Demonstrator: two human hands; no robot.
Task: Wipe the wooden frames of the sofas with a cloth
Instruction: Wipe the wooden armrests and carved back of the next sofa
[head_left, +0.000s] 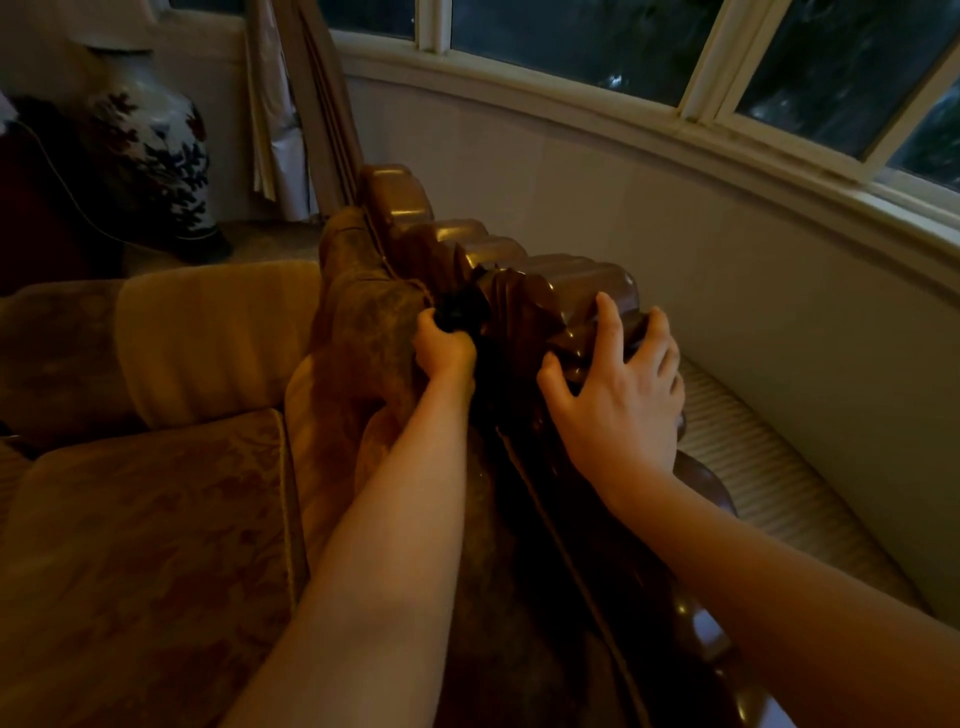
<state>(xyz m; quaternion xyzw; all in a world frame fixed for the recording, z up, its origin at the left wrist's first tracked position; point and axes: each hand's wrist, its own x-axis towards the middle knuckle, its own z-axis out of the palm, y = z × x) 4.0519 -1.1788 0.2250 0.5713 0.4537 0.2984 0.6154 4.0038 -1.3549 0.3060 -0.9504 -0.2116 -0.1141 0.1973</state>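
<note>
The sofa's carved dark wooden frame (571, 280) runs along the top of its backrest, from the middle of the view to the lower right. My left hand (444, 348) is closed around a dark cloth (462, 309) and presses it into the fluted carving at the frame's centre. My right hand (623, 395) lies spread over the rounded crest of the frame, fingers apart, holding nothing. Both bare forearms reach in from the bottom edge.
Gold patterned sofa cushions (156, 519) fill the lower left. A large painted vase (156, 150) stands on the floor at the far left, beside curtains (306, 104). Behind the sofa are a curved white wall (675, 234) with windows and a striped seat pad (769, 467).
</note>
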